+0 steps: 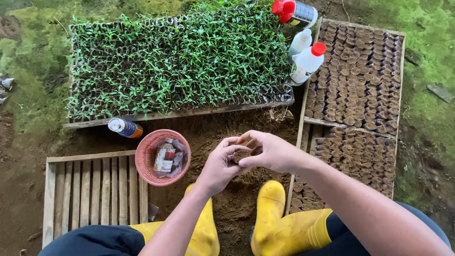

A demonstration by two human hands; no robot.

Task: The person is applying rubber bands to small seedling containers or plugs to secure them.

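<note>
My left hand point(219, 163) and my right hand point(268, 150) meet in front of me, both closed around a small soil-filled cup point(242, 154) of brown leaf or paper. They hover over a heap of loose brown soil point(237, 199) between my yellow rubber boots point(277, 223). To the right lies a wooden tray point(303, 118) packed with several similar soil cups point(360, 71).
A wooden tray of dense green seedlings point(180, 57) lies ahead. A pink basket point(144, 163) holds a small bottle point(165, 156); another bottle point(124, 127) lies beside it. A slatted wooden tray point(95, 189) sits at left. White and red-capped bottles point(305, 59) stand between the trays.
</note>
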